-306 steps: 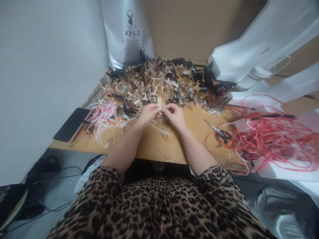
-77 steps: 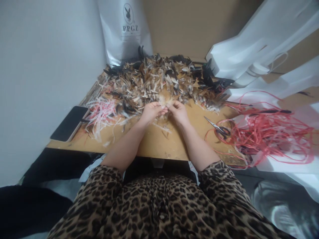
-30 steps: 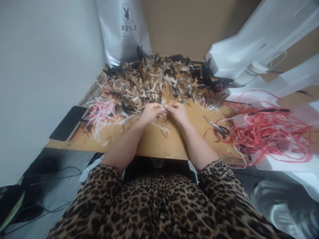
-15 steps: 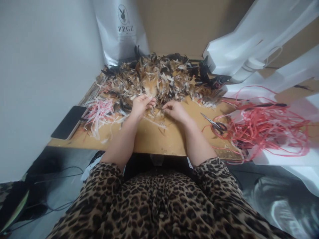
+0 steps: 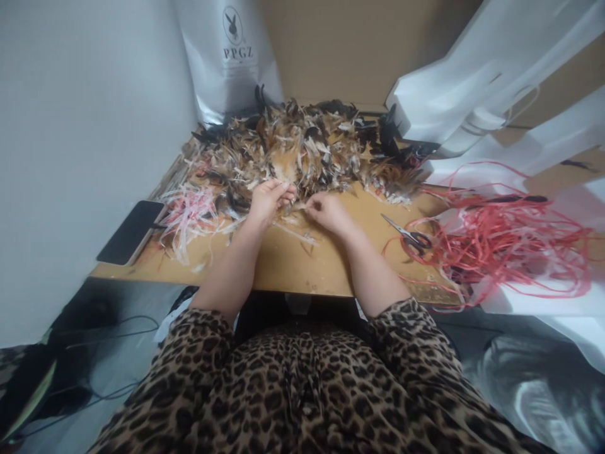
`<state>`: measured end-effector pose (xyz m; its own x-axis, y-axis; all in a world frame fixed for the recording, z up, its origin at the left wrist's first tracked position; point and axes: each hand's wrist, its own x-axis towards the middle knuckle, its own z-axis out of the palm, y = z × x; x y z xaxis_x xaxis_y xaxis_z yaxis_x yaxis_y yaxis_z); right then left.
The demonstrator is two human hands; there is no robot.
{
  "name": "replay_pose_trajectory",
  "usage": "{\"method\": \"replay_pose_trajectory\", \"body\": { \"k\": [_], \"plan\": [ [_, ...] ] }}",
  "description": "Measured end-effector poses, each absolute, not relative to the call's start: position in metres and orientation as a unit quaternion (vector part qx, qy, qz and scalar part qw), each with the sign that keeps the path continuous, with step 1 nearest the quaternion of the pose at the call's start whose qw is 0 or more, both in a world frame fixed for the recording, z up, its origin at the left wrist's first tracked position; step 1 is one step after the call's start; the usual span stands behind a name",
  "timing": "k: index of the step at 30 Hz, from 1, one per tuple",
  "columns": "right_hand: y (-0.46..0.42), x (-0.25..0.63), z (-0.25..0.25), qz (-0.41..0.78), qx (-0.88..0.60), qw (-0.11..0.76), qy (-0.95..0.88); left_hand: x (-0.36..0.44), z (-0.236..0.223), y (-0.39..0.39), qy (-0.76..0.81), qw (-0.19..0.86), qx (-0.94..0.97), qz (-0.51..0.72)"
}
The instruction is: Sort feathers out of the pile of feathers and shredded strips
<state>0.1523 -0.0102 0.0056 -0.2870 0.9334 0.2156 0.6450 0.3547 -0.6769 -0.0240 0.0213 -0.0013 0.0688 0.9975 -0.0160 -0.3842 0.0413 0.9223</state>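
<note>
A wide heap of brown, cream and black feathers (image 5: 326, 148) covers the back of the wooden table. At its front edge my left hand (image 5: 271, 200) is closed in a pinch on some feathers, their pale bases by the fingertips. Just to the right, my right hand (image 5: 327, 211) has thumb and forefinger pinched together, close to the left fingers. A small pale strand shows at its fingertips, too blurred to name. Loose feather bits lie on the table below both hands.
A phone (image 5: 131, 233) lies at the left edge beside a bunch of white and pink plastic strips (image 5: 186, 217). Scissors (image 5: 409, 234) lie to the right, next to tangled red plastic string (image 5: 510, 246). A silver-white bag (image 5: 231, 82) stands behind; white bags (image 5: 439, 94) are at right.
My right hand has shifted slightly left, nearer to the left fingertips. My left hand has stayed in place with its pinch.
</note>
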Motion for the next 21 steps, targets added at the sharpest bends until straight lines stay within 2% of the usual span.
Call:
{"method": "replay_pose_trajectory", "body": {
  "k": [4,8,13,21],
  "plan": [
    [-0.009,0.152,0.012,0.500,-0.494,0.455,-0.547,-0.022,-0.001,0.019,0.378,0.638,0.376,0.555],
    [-0.009,0.150,0.014,0.611,-0.444,0.498,-0.426,-0.019,0.000,0.014,0.385,0.668,0.380,0.512],
    [-0.005,0.146,0.007,0.622,-0.431,0.522,-0.395,-0.015,0.002,0.008,0.401,0.687,0.396,0.459],
    [-0.003,0.137,-0.005,0.546,-0.451,0.570,-0.417,-0.010,0.003,0.004,0.405,0.699,0.403,0.431]
  ]
}}
